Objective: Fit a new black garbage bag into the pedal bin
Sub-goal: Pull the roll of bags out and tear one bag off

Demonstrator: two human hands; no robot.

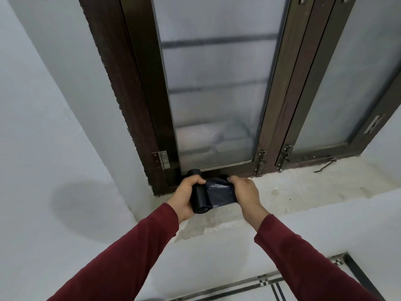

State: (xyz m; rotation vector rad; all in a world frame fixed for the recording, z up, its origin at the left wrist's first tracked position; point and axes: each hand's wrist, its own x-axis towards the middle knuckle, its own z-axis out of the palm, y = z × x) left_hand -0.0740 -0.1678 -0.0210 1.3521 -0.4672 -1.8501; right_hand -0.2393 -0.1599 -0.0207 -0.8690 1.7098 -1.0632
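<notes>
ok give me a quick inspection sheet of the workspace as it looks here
surface: bare concrete window sill, stained.
job's things: roll of black garbage bags held over the sill, one bag end partly unrolled; pedal bin not in view.
clutter: second black roll by the window frame.
grippers: left hand grips the roll; right hand pinches the bag end.
cables: nothing seen.
surroundings: dark-framed mesh window, white walls, metal latch hook on the sill.
</notes>
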